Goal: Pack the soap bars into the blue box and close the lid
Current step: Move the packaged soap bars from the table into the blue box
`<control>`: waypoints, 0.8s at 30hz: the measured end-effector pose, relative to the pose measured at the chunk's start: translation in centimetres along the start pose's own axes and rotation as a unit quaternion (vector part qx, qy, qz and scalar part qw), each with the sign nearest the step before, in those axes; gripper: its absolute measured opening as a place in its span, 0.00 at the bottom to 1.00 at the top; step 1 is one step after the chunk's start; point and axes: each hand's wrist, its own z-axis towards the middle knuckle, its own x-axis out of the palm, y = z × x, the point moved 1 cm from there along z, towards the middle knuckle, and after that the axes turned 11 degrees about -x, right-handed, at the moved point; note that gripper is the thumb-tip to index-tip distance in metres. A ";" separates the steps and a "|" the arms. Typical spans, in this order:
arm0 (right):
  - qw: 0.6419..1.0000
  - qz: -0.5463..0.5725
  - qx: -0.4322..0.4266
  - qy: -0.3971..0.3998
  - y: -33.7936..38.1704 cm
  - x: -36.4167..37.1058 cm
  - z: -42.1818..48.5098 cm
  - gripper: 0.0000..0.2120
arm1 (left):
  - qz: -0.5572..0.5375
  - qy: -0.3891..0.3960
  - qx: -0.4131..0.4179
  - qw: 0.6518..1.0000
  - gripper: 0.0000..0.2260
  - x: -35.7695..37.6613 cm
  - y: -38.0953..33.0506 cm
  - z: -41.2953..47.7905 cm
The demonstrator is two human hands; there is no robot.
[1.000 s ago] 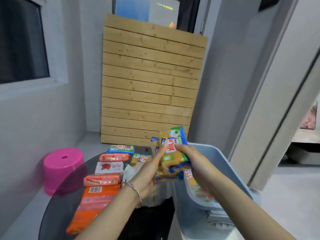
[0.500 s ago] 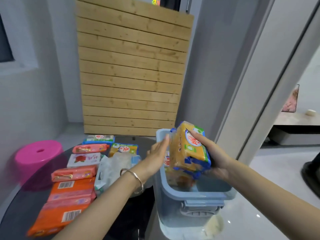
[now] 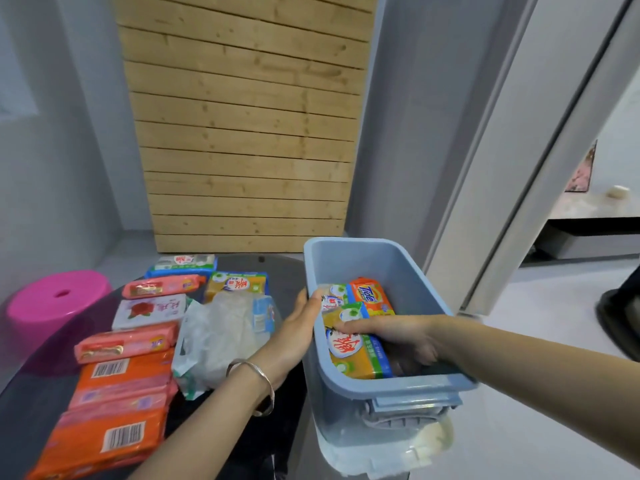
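Soap pack lowered into blue box, right hand gripping it (left hand flat against wall).

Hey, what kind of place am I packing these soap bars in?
Probably a room in a home: a dark round glass table, a pink plastic stool beside it, and a slatted wooden panel standing against the grey wall.
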 end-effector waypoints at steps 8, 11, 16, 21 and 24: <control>0.998 -0.048 0.024 0.020 -1.2 0.4 1.4 0.11 | 0.021 0.018 0.009 1.000 0.17 -0.2 0.1 0.1; 0.996 -0.087 0.022 0.007 -1.4 0.6 1.3 0.10 | 0.020 0.019 0.008 1.000 0.17 -0.3 0.2 0.0; 0.989 -0.147 -0.002 -0.021 -1.6 0.6 1.8 0.12 | 0.025 0.018 -0.001 1.000 0.18 -0.7 0.2 0.1; 0.979 -0.202 0.008 -0.015 -1.6 0.0 1.4 0.13 | 0.020 0.012 -0.002 1.000 0.18 -0.6 0.1 -0.1; 0.982 -0.190 0.018 0.000 -1.3 0.0 0.9 0.10 | 0.011 0.010 -0.008 1.000 0.17 -0.6 0.1 -0.2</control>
